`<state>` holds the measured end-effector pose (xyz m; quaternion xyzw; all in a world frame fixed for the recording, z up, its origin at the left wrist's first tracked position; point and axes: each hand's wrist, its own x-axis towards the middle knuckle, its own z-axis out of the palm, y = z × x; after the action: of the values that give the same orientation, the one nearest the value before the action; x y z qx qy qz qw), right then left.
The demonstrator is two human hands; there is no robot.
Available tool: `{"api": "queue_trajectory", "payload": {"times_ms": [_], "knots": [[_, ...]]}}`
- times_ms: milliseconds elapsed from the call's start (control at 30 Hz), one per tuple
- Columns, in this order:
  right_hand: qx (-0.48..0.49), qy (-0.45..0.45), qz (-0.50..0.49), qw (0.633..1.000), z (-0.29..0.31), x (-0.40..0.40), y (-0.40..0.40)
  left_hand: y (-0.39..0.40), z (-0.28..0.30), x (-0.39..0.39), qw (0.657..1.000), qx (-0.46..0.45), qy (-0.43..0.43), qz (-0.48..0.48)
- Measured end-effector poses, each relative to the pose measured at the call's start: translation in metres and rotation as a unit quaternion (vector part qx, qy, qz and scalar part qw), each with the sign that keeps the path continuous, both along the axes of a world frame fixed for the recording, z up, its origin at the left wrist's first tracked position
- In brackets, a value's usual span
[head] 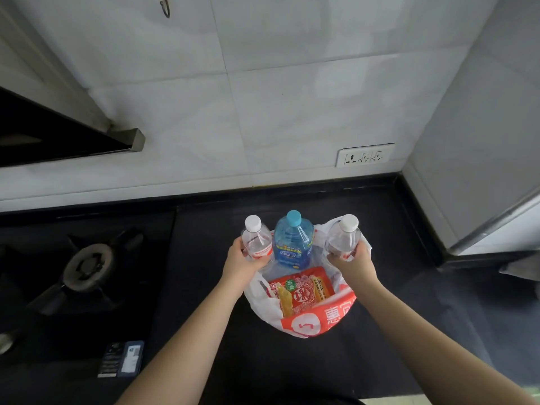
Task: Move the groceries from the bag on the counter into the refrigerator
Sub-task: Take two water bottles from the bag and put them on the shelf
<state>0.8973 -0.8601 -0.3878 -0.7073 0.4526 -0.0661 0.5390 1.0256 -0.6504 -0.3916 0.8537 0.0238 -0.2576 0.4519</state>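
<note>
A white and red plastic bag (315, 320) stands open on the black counter. My left hand (238, 263) grips a clear water bottle with a white cap and red label (257, 241) at the bag's left rim. My right hand (355, 263) grips a second clear white-capped bottle (343, 236) at the right rim. Between them a blue bottle with a light-blue cap (292, 241) stands upright in the bag. A red snack packet (304, 290) and a yellow packet (285, 301) lie in the bag in front of it.
A gas stove burner (87, 268) sits on the left of the black counter (219, 302). A range hood (67, 133) hangs upper left. A wall socket (365, 154) is on the tiled wall. A white appliance edge (496, 226), maybe the refrigerator, stands right.
</note>
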Motion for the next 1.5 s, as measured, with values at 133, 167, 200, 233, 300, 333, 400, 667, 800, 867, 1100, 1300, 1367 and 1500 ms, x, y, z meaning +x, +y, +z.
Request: {"api": "queue_trajectory", "payload": {"times_ms": [133,167,200,233,300,333,400,667,800,867,1100,1300,1367,1500], "knots": [[0.003,0.054,0.013,0.998,-0.010,0.009,-0.004,-0.012,-0.004,0.004,0.997,0.058,0.007,-0.049],[-0.005,0.059,0.022,0.998,-0.011,0.011,-0.005,-0.014,-0.005,0.004,0.996,0.070,0.010,-0.060],[-0.017,0.064,0.031,0.997,-0.010,0.012,-0.005,-0.016,-0.005,0.004,0.995,0.077,0.011,-0.067],[-0.026,0.071,0.036,0.997,-0.008,0.012,-0.005,-0.016,-0.005,0.004,0.994,0.079,0.010,-0.069],[-0.032,0.078,0.039,0.996,-0.003,0.012,-0.005,-0.016,-0.005,0.003,0.995,0.078,0.005,-0.061],[-0.037,0.081,0.041,0.995,-0.002,0.011,-0.005,-0.015,-0.005,0.002,0.996,0.075,0.001,-0.054],[-0.051,0.085,0.047,0.994,0.002,0.007,-0.005,-0.012,-0.006,0.001,0.996,0.068,-0.012,-0.048],[-0.071,0.039,0.050,0.995,0.023,-0.021,0.016,0.012,0.031,-0.005,0.990,-0.057,-0.122,-0.034],[-0.040,0.004,0.034,0.999,0.045,-0.030,0.025,0.036,0.055,-0.014,0.979,-0.085,-0.175,-0.058],[-0.022,-0.020,0.021,0.999,0.055,-0.033,0.029,0.047,0.063,-0.021,0.977,-0.104,-0.175,-0.068],[0.043,-0.166,0.044,0.984,0.084,-0.051,0.052,0.068,0.068,-0.063,0.966,-0.256,-0.027,-0.036],[0.222,-0.253,0.044,0.941,0.098,-0.056,0.093,0.106,0.080,-0.082,0.905,-0.401,0.056,-0.134],[0.316,-0.261,0.035,0.912,0.105,-0.054,0.111,0.122,0.086,-0.086,0.888,-0.438,0.073,-0.118],[0.498,-0.252,-0.038,0.829,0.116,-0.048,0.147,0.157,0.097,-0.093,0.862,-0.492,0.116,-0.030]]}}
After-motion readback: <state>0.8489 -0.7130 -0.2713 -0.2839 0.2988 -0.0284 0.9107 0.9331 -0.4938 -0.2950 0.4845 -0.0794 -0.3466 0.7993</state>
